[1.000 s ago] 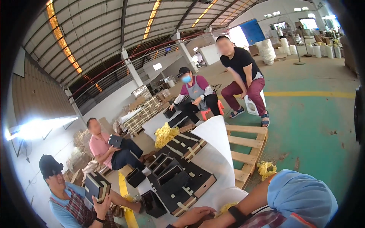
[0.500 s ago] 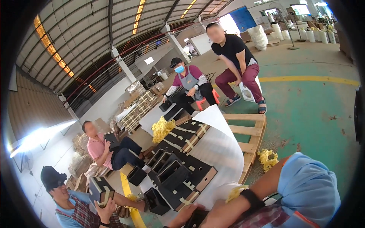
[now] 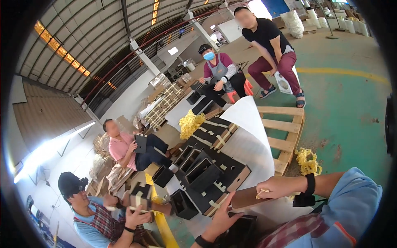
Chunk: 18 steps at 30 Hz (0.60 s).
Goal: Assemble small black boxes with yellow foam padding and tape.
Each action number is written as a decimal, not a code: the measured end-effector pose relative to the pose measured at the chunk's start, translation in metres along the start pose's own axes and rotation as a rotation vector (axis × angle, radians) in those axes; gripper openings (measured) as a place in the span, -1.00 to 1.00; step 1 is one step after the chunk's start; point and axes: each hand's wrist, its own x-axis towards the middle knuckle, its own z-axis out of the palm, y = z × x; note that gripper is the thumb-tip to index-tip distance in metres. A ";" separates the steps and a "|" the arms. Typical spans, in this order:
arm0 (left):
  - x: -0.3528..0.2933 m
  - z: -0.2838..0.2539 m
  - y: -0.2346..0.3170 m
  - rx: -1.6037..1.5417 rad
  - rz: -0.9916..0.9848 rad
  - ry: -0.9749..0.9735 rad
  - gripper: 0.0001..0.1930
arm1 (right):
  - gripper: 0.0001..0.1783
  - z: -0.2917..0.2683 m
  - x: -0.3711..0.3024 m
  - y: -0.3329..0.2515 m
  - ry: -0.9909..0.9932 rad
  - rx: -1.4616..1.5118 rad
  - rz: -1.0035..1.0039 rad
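In front of me at the lower edge is an open black box with a brown side panel angled up beside it. My left hand lies against the box and panel, thumb and index finger stretched apart. My right hand is closed over the panel's right end, pinching a small strip of pale yellow tape. Past my hands, black boxes stand on rows of taped black boxes.
A wooden pallet with white foam sheet lies ahead. Yellow tape scraps are heaped on the boxes and floor. At left a co-worker handles a taped box; another person holds a black one. Two people sit farther back.
My right hand has come up and to the right, away from the box. My left hand shows more fully, fingers spread. The view has shifted. The near-left co-worker's box has turned.
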 end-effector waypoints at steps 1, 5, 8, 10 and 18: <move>0.001 0.000 0.007 -0.119 0.029 -0.006 -0.30 | -0.74 0.003 0.002 0.000 0.008 0.028 0.002; -0.002 -0.013 0.005 0.480 0.275 0.088 -0.30 | -0.72 0.017 0.007 -0.009 -0.087 0.124 -0.136; -0.003 -0.011 0.011 0.465 0.346 -0.001 -0.43 | -0.71 0.020 0.009 -0.011 -0.140 0.111 -0.172; -0.004 -0.013 0.014 0.385 0.318 -0.251 -0.53 | -0.71 0.024 0.008 -0.001 -0.164 0.068 -0.143; -0.007 -0.010 0.003 0.274 0.266 -0.343 -0.57 | -0.72 0.014 0.010 0.003 -0.133 0.075 -0.067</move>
